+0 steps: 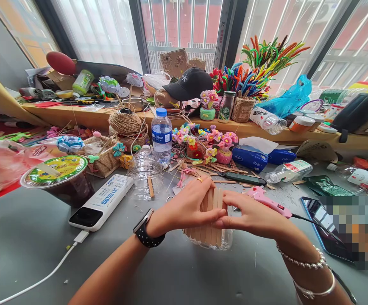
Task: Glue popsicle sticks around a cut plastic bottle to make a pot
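Between my hands is a clear plastic bottle piece (pixel 227 244) with wooden craft sticks (pixel 207 235) standing side by side along its near face. My left hand (pixel 190 201) reaches over the sticks from the left, its thumb pressed across them and its fingers bent over the far side. From the right, my right hand (pixel 250 214) grips the piece, with its thumb tip close to the left thumb on the sticks. Part of the bottle piece is hidden by my fingers. Just behind my right hand lies a pink hot glue gun (pixel 269 201) with a black cord.
A lidded cup (pixel 59 178) and a white power bank (pixel 103 203) with a cable stand left. Behind are a cut plastic bottle (pixel 144 173), a water bottle (pixel 161 137), a utility knife (pixel 243 178) and loose sticks. A phone (pixel 324 228) lies right.
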Demonstrator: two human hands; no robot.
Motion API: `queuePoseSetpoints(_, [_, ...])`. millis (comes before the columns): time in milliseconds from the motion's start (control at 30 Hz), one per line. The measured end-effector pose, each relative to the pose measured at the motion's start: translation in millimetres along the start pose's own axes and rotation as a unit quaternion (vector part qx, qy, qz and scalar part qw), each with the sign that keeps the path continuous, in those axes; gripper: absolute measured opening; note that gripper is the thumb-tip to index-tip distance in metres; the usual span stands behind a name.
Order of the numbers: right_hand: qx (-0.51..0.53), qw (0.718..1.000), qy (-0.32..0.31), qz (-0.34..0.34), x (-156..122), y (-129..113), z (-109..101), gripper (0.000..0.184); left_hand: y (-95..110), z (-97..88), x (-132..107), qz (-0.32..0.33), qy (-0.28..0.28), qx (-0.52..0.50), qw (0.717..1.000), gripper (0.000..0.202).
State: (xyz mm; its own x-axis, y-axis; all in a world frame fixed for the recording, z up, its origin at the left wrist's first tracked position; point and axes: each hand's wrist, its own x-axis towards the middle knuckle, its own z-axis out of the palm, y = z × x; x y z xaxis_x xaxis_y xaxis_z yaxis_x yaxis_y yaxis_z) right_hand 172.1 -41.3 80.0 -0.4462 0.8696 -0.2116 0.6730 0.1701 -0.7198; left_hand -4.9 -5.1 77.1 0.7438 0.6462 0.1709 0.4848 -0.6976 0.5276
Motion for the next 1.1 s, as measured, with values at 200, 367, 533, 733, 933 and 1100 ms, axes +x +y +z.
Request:
queuePoseSetpoints(200, [-0.005, 1.000, -0.003, 0.006, -2.5, -3.2, -0.1, 0.031, 3.7, 2.4, 0.8, -0.014, 0.025, 0.000, 1.000, 0.028])
queuePoseSetpoints(367, [0.011, 1.000, -0.013, -0.002, -2.6, -3.0, -0.6, 0.029, 5.6, 4.4, 0.6, -0.006, 0.028, 0.007, 1.000, 0.023])
queuePoseSetpoints(533, [0.017, 1.000, -0.022, -0.014, 0.0, -0.5, -1.7, 0.031, 5.3, 6.7, 0.8, 0.002, 0.036, 0.015, 0.999, 0.021])
queuePoseSetpoints(733, [0.009, 1.000, -0.016, -0.017, -1.1, -2.7, -1.1, 0.028, 6.1, 5.6, 0.9, -0.001, 0.032, 0.009, 0.999, 0.021])
queuePoseSetpoints(933, [0.001, 1.000, -0.008, -0.018, -1.9, -3.3, -0.9, 0.028, 6.7, 5.0, 1.4, -0.003, 0.024, 0.009, 1.000, 0.020])
queuePoseSetpoints(1100, [-0.002, 1.000, -0.010, -0.015, -3.1, -4.2, -0.8, 0.028, 7.2, 4.3, 1.8, 0.000, 0.020, 0.015, 1.000, 0.019])
